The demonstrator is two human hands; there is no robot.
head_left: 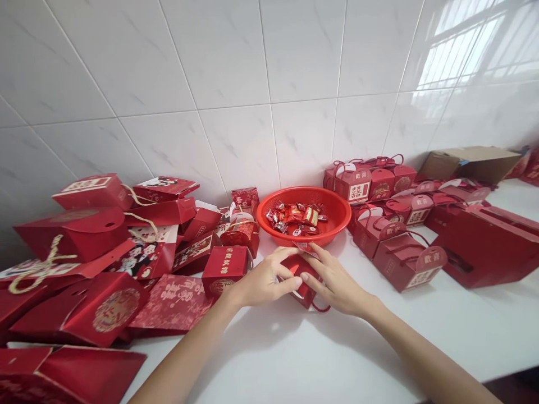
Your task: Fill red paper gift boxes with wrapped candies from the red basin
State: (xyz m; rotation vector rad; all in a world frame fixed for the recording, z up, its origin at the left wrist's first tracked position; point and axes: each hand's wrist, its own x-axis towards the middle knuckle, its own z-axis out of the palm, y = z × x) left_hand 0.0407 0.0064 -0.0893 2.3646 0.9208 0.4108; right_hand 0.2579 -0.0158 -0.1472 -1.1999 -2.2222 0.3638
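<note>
A small red gift box (304,298) stands on the white table between my two hands. Around its left side curl the fingers of my left hand (261,280), the thumb lying across the upper part. My right hand (337,283) grips the opposite side, its thumb close to the left one. The box's top flaps look partly raised, and a dark red cord loop shows low at its right. My fingers hide much of the box. Just behind it sits a red plastic basket (333,231) with wrapped candies (295,214) inside.
Several red boxes (122,308) and packets lie heaped on the left, some with twine handles. Rows of handled red boxes (406,261) stand on the right, beside a large red bag (492,247). A cardboard box (471,163) rests farther back against the tiled wall (236,140).
</note>
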